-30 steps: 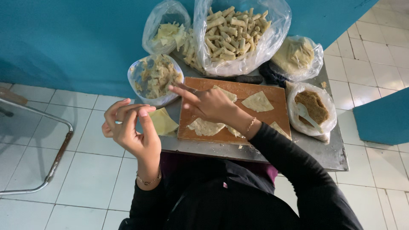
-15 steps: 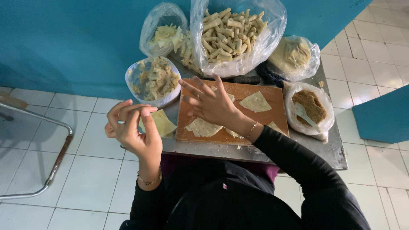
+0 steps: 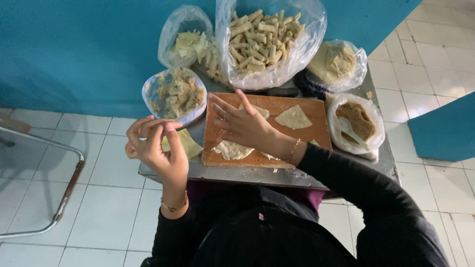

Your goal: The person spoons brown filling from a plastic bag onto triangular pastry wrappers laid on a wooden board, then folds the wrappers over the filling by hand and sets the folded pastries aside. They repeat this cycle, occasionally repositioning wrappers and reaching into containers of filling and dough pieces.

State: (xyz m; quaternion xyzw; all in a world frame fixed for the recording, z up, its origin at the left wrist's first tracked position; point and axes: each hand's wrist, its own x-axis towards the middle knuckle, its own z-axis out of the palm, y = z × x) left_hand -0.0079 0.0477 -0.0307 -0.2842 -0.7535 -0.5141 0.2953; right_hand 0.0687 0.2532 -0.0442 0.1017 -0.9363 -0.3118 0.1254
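While spread flat on dough sheet (image 3: pixel 232 149) atop wooden board (image 3: pixel 269 129), right hand (image 3: pixel 245 126) risked tearing it; left hand (image 3: pixel 156 148) raised, fingers curled, apparently empty.

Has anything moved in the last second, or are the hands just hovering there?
Barely. The right hand stays spread above the wooden board and its dough pieces; the left hand stays raised off the table's left edge, fingers pinched. Nothing was picked up or let go; the bags did not move.

Single head-worn view, looking steeply down, close over a small metal table (image 3: pixel 297 177), tiled floor around
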